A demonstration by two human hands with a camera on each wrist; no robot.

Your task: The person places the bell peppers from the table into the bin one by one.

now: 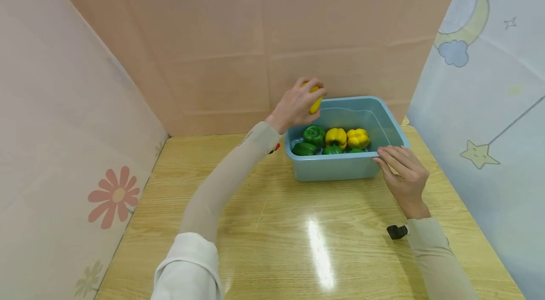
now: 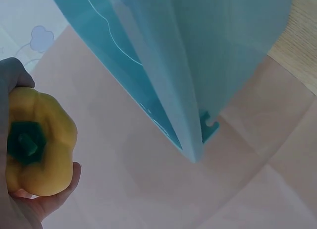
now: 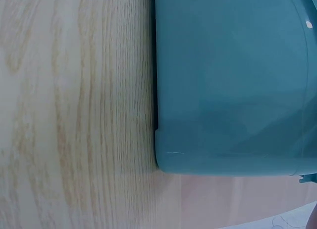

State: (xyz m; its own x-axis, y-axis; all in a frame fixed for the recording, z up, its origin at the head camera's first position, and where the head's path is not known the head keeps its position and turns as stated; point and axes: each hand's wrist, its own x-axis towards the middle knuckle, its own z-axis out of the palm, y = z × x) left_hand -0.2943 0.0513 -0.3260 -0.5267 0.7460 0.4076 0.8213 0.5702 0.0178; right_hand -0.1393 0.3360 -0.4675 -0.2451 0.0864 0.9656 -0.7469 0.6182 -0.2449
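In the head view, my left hand [image 1: 295, 105] grips a yellow bell pepper [image 1: 315, 101] above the left rim of a blue plastic bin [image 1: 336, 170]. The left wrist view shows that pepper [image 2: 57, 140] with its green stem side towards the camera, fingers and thumb around it. My right hand [image 1: 404, 176] holds the bin's front rim near its right corner, fingers over the edge and thumb outside. Inside the bin lie a green bell pepper [image 1: 314, 134], two yellow bell peppers [image 1: 336, 137] and several green vegetables [image 1: 304, 149], partly hidden by the front wall.
The bin stands on a wooden table [image 1: 255, 243], close to a peach cloth backdrop [image 1: 204, 54]. Patterned cloth walls [image 1: 502, 115] flank the table on both sides. A small black device [image 1: 397, 232] sits at my right wrist.
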